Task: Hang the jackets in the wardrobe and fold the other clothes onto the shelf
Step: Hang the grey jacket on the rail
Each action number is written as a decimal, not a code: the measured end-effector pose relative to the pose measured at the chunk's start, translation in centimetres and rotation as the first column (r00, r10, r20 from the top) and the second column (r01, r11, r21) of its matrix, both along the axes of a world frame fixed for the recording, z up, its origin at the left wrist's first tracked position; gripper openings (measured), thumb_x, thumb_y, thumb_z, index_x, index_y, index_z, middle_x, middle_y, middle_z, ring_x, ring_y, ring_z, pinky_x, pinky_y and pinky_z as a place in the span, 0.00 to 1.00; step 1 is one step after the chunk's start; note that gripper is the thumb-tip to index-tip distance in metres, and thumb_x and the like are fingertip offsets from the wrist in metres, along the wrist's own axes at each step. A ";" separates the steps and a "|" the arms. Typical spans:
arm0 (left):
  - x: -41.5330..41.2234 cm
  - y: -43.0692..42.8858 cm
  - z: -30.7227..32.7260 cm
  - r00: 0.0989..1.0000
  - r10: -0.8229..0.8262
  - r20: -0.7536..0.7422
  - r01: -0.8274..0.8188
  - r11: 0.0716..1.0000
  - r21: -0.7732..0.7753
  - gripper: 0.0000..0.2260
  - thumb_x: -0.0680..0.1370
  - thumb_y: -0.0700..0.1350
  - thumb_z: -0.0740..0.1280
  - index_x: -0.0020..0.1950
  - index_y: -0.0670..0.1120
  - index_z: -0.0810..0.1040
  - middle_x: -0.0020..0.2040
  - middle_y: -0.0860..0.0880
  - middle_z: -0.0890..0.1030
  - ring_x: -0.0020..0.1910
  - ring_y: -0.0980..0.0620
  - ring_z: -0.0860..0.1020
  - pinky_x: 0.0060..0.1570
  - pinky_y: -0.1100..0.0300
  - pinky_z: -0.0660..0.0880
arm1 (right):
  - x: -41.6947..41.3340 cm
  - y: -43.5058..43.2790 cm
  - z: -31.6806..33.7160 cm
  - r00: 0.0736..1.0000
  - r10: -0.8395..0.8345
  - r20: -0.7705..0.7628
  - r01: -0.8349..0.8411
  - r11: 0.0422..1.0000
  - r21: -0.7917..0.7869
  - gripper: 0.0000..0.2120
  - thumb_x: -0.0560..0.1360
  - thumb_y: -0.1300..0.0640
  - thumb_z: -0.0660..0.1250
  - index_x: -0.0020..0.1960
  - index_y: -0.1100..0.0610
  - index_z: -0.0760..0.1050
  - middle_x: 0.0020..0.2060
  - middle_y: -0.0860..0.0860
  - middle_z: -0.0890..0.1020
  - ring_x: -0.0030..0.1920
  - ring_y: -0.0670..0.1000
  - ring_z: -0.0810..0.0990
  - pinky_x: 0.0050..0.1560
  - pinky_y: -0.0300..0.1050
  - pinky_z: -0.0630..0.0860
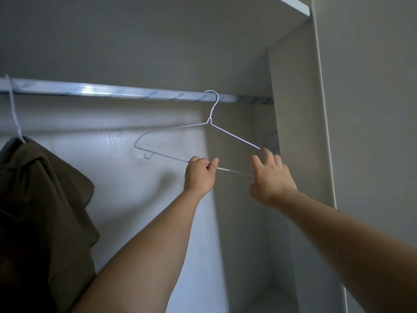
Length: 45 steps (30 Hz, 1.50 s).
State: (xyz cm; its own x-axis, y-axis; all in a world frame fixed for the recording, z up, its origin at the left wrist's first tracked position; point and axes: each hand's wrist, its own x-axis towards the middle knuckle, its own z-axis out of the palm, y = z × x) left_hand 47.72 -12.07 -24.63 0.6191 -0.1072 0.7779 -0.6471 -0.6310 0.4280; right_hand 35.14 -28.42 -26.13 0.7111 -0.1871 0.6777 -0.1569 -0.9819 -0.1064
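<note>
Hanger: white wire hanger [210, 120], hook over the rail, hanging tilted just above both hands!
Left hand: the left hand [199, 175] is up and pinching the bottom wire between thumb and fingers.
Right hand: the right hand [270, 177], just beside the left, has its fingers curled round the hanger's right corner.
Rail: shiny rail [112, 90] running overhead, above the knuckles.
Jacket: olive jacket [40, 199] well off to the left of the left hand, hung on a second hanger [13, 109].
Wardrobe: side panel [297, 109] close behind the right hand.

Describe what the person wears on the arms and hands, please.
The left hand and the right hand wear no gloves; no ring, watch or bracelet shows. The left arm and the right arm are bare to the picture's edge, without sleeves.
</note>
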 end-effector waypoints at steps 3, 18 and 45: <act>-0.9 1.6 1.0 0.997 -0.023 0.078 0.027 0.998 -0.052 0.19 0.83 0.50 0.65 0.33 0.46 0.70 0.43 0.45 0.72 0.41 0.46 0.72 0.43 0.58 0.63 | 0.2 0.2 0.2 0.994 -0.090 0.060 0.096 0.990 -0.105 0.35 0.70 0.47 0.71 0.72 0.51 0.60 0.77 0.61 0.50 0.73 0.63 0.55 0.69 0.57 0.60; -7.6 9.5 3.1 0.995 0.013 -0.102 0.006 0.984 0.178 0.19 0.85 0.54 0.54 0.52 0.43 0.79 0.57 0.41 0.74 0.51 0.38 0.76 0.58 0.47 0.75 | -4.3 5.2 7.1 0.976 0.196 -0.098 -0.183 0.975 0.124 0.32 0.69 0.55 0.78 0.68 0.56 0.67 0.62 0.59 0.71 0.57 0.62 0.77 0.56 0.49 0.76; -15.0 1.5 -10.3 0.922 -0.377 -0.081 0.384 0.877 0.288 0.10 0.76 0.48 0.71 0.57 0.51 0.82 0.57 0.50 0.82 0.56 0.52 0.78 0.53 0.69 0.66 | -6.9 4.2 -27.1 0.947 -0.152 0.284 -0.095 0.711 0.697 0.23 0.71 0.52 0.75 0.50 0.46 0.60 0.50 0.47 0.65 0.40 0.60 0.73 0.38 0.49 0.67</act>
State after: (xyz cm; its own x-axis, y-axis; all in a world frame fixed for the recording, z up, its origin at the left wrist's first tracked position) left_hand 32.69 -10.53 -34.93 0.5008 -0.5587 0.6611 -0.8554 -0.4364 0.2792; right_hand 28.19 -24.24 -53.19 0.4819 -0.7065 0.5183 -0.0226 -0.6013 -0.7987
